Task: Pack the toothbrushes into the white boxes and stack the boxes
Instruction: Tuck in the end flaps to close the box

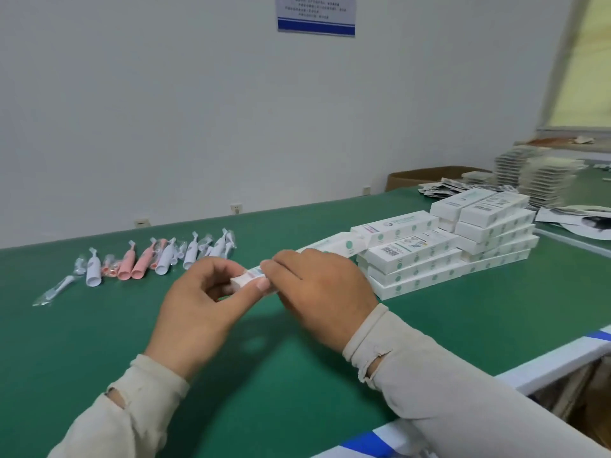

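Both hands hold one white box (248, 278) above the green table (297, 375), at the centre. My left hand (201, 299) pinches its near end between thumb and fingers. My right hand (322, 290) covers the rest of the box from the right, so most of it is hidden. A row of white and pink toothbrushes (155, 257) in clear wrappers lies at the far left of the table. To the right, packed white boxes (446, 249) with green dots stand stacked in several layers.
Behind the box stack are piles of flat printed cards (542, 180), loose leaflets (446, 188) and a brown carton (429, 176). A white wall rises behind the table. The table's front edge, white with blue tape (562, 355), runs at the lower right.
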Demonstrator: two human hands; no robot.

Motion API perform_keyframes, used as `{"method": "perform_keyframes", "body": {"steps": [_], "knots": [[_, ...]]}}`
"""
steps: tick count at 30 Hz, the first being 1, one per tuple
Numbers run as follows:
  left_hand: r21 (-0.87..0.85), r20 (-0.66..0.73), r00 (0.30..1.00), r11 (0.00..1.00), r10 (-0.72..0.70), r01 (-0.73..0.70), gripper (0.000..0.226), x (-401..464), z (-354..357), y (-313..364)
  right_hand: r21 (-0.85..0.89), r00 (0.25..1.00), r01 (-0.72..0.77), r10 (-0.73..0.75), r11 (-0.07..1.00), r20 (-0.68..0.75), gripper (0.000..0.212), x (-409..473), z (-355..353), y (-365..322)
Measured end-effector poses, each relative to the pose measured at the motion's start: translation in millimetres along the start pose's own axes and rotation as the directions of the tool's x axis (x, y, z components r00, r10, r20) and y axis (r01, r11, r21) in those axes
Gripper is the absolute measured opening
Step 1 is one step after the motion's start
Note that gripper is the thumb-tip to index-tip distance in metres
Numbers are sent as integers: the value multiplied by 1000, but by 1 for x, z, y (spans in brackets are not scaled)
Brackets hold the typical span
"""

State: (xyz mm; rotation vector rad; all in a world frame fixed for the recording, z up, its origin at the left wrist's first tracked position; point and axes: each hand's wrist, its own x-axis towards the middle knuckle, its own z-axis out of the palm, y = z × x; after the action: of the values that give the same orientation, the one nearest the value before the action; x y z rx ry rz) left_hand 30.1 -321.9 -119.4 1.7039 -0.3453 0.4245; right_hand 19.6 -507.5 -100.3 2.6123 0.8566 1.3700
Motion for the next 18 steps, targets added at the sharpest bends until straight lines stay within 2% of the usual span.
{"method": "perform_keyframes", "body": {"steps": [2,4,6,11,15,18], "knots": [[-68,104,995,998,9,-1,49,1,4,5,-42,999,-30,29,999,-20,19,-10,-5,15],[-22,120,992,999,27,-24,45,5,2,2,-52,996,-90,88,995,-28,20,-25,-8,35],[63,49,999,998,21,-24,35,6,-3,-11,-57,984,-176,173,983,-51,18,-41,-10,59],[177,-92,993,981,-69,84,10,-2,-21,-60,-149,906,-423,419,894,-57,22,-67,-5,107],[219,-166,983,969,-76,112,10,-2,-33,-73,-183,814,-561,578,807,54,21,-73,10,129],[245,-166,983,963,-73,113,11,-2,-33,-74,-182,742,-632,656,753,139,26,-71,17,139]]}}
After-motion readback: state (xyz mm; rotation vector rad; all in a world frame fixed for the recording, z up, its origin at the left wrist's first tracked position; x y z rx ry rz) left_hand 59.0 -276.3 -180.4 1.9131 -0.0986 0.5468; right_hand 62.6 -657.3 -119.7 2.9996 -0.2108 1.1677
